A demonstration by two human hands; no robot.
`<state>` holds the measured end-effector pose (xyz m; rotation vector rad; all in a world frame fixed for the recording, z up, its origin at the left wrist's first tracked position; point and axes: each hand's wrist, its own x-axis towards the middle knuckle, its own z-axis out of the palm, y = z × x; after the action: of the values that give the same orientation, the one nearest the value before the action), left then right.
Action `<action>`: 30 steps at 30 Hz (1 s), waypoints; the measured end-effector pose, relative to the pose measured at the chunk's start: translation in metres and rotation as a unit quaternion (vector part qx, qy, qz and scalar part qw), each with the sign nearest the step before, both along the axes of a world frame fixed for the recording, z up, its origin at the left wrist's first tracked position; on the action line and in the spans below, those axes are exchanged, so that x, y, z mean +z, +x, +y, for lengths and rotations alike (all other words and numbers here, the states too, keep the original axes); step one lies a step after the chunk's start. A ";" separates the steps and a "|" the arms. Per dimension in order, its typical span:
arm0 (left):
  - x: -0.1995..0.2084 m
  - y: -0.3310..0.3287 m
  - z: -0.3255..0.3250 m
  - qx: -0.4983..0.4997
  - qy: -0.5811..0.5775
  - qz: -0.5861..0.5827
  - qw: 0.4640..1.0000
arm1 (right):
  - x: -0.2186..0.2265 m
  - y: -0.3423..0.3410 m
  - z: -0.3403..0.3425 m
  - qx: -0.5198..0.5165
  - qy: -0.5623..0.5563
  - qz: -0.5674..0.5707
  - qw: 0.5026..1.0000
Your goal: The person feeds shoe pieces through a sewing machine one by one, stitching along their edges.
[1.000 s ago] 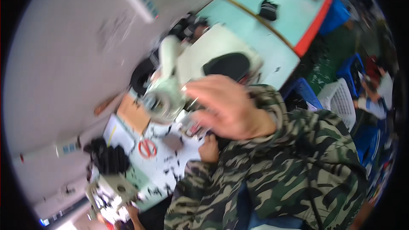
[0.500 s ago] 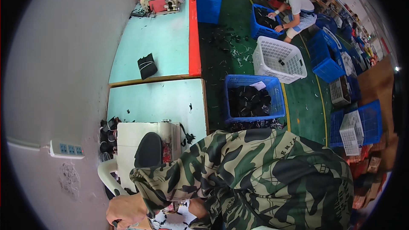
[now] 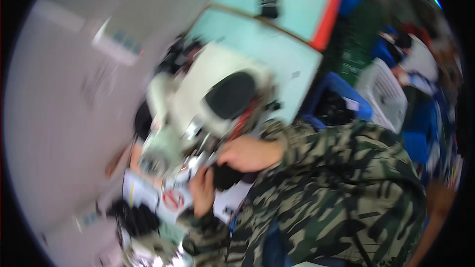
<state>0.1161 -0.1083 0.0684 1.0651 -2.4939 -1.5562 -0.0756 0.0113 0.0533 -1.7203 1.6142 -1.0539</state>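
A dark piece, apparently black fabric, lies between my two hands beside the metal working end of a cream sewing machine. My right hand comes in from the upper camouflage sleeve, its fingers closed over the piece's upper edge. On the other side, my left hand has its thumb and fingers against the piece, pinching its near edge. Motion blur hides the fingertips. A dark oval pad sits on top of the machine, and a pale green round-ended part juts beside the hands.
Beyond the machine, a dark bundle lies on a pale green tabletop with a red edge. A blue crate of black pieces and a white crate stand on the floor. A co-worker crouches behind.
The view has swung round and blurred. My right hand has left the machine's far left side for the dark piece at the working end, where my left hand is now in plain view.
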 end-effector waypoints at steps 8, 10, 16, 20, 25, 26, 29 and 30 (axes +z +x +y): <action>-0.004 -0.021 -0.010 0.062 -0.021 -0.050 0.997 | -0.004 -0.007 -0.012 -0.047 0.010 0.037 0.998; -0.015 -0.015 -0.019 0.032 -0.112 -0.014 0.993 | 0.004 -0.005 -0.023 -0.053 -0.001 0.048 0.997; 0.020 -0.039 -0.009 0.076 0.028 -0.075 0.994 | 0.050 -0.046 -0.040 0.073 0.102 0.201 0.971; 0.030 -0.010 0.006 0.078 0.243 0.019 0.967 | 0.046 -0.047 -0.018 0.055 0.021 -0.129 0.990; 0.019 0.007 0.009 0.156 0.369 0.034 0.916 | 0.023 -0.015 -0.001 0.019 0.058 -0.082 0.995; 0.013 0.005 0.005 0.167 0.366 0.038 0.915 | 0.016 -0.012 0.002 -0.009 0.063 -0.100 0.993; 0.018 -0.003 0.001 0.124 0.275 -0.044 0.952 | 0.006 0.000 0.002 -0.026 0.082 -0.117 0.989; 0.016 -0.006 -0.002 0.125 0.275 -0.044 0.952 | 0.004 0.003 0.002 -0.025 0.097 -0.110 0.989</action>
<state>0.1097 -0.1098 0.0843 1.4630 -1.8958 -2.2130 -0.0730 0.0132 0.0570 -1.3934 1.5699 -1.0329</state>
